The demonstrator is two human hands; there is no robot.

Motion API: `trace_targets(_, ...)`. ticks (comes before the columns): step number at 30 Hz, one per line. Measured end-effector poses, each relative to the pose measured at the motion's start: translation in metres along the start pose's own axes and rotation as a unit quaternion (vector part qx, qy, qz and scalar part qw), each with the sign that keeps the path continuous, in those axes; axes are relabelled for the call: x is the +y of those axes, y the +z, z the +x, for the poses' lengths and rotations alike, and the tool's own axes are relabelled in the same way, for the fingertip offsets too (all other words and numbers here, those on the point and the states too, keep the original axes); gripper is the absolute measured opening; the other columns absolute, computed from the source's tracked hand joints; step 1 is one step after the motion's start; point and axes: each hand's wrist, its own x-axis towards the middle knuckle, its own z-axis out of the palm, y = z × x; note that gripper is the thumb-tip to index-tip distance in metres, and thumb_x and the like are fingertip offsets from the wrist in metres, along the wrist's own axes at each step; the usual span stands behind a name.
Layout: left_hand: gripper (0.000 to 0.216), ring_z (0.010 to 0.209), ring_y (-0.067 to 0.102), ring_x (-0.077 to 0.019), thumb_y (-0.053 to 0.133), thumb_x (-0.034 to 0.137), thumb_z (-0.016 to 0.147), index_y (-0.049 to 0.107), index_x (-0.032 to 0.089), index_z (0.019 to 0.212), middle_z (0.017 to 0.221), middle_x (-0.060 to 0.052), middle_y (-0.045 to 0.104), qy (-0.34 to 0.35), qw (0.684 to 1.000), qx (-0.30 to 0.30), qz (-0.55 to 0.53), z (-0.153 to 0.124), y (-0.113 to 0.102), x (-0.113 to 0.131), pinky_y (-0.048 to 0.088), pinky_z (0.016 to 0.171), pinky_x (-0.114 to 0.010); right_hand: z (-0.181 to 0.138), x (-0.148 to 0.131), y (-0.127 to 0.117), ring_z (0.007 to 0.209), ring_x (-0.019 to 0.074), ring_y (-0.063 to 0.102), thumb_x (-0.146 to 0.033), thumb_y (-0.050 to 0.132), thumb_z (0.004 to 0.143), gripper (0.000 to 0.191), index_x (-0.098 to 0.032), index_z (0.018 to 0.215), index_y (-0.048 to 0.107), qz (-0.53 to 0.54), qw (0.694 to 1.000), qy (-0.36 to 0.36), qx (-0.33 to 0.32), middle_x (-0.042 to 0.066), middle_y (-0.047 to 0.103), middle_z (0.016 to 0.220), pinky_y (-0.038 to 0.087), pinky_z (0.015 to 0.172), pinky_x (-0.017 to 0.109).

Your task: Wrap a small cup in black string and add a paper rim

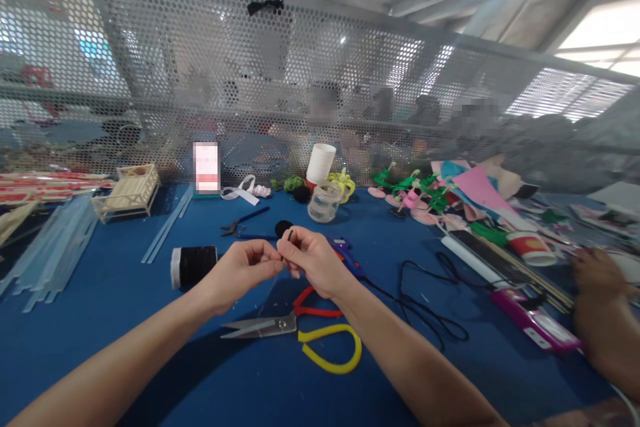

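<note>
Above the middle of the table my left hand (245, 271) and my right hand (316, 259) meet, fingertips almost touching. Both are closed in a pinch on a thin dark strip (290, 236), whose tip sticks up out of the right fingers; its kind is too small to tell. Just behind the fingers shows a round black fuzzy thing (283, 227), partly hidden. Left of my left hand lies a black roll with a white end (194, 265). Below the hands lie open scissors (265, 327) with one red and one yellow handle. A blue glue gun (349, 257) is partly behind my right hand.
Pliers (235, 225), a clear jar (324, 203) and stacked white cups (321, 161) stand or lie behind. Translucent glue sticks (60, 247) are at left. A black cable (425, 307) loops right, near a purple power strip (535, 320). Another person's arm (603, 320) rests far right.
</note>
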Motion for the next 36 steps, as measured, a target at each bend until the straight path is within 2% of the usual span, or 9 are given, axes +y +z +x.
trace_targets(4,0.020,0.048,0.024,-0.0057,0.057,0.029,0.066,0.048,0.014,0.057,0.049,0.008,0.032,0.017,1.000,0.003,0.025,-0.0002,0.0009,0.0006,0.018,0.046,-0.021,0.0001,-0.0001,0.0015,0.034,0.0028,0.036,-0.038,0.064,0.066,0.032,-0.017,0.056,0.042,-0.017,1.000,0.006,0.017,-0.009,0.043,0.043,0.026,0.034,0.017)
trace_targets(11,0.017,0.049,0.023,-0.0060,0.055,0.028,0.069,0.053,0.012,0.065,0.052,0.007,0.033,0.018,0.999,-0.007,0.028,0.0001,0.0010,-0.0034,0.018,0.046,-0.022,0.0010,0.0021,0.0028,0.034,0.0029,0.034,-0.039,0.065,0.065,0.034,-0.017,0.055,0.041,-0.036,0.999,0.007,0.037,-0.009,0.041,0.041,0.024,0.034,0.017)
trace_targets(15,0.019,0.049,0.024,-0.0058,0.056,0.031,0.069,0.054,0.012,0.064,0.052,0.006,0.038,0.015,1.000,-0.012,0.021,0.0003,0.0004,-0.0025,0.018,0.046,-0.021,0.0006,0.0009,0.0021,0.037,0.0035,0.037,-0.041,0.066,0.064,0.033,-0.016,0.057,0.045,-0.034,0.999,0.011,0.010,-0.008,0.043,0.044,0.028,0.035,0.017)
trace_targets(19,0.023,0.045,0.022,-0.0051,0.057,0.034,0.069,0.048,0.015,0.060,0.047,0.008,0.035,-0.001,1.000,-0.005,0.001,0.0007,-0.0012,-0.0028,0.015,0.043,-0.021,0.0000,-0.0030,0.0016,0.042,0.0047,0.041,-0.044,0.063,0.065,0.031,-0.016,0.063,0.050,-0.002,1.000,0.019,-0.021,-0.006,0.047,0.052,0.034,0.036,0.017)
trace_targets(24,0.024,0.044,0.023,-0.0047,0.058,0.032,0.068,0.046,0.015,0.058,0.047,0.008,0.033,-0.009,1.000,-0.011,-0.014,0.0007,-0.0003,-0.0020,0.015,0.042,-0.020,-0.0001,-0.0022,0.0002,0.040,0.0050,0.039,-0.040,0.060,0.070,0.028,-0.017,0.060,0.049,-0.046,0.999,-0.004,-0.010,-0.007,0.043,0.045,0.033,0.037,0.017)
trace_targets(36,0.020,0.041,0.024,-0.0038,0.059,0.029,0.066,0.046,0.015,0.060,0.044,0.009,0.034,-0.015,0.999,-0.006,-0.041,0.0012,0.0000,-0.0028,0.016,0.041,-0.020,-0.0008,-0.0026,0.0001,0.039,0.0052,0.039,-0.042,0.057,0.072,0.030,-0.017,0.060,0.047,-0.091,0.995,-0.029,-0.001,-0.007,0.044,0.047,0.032,0.038,0.019)
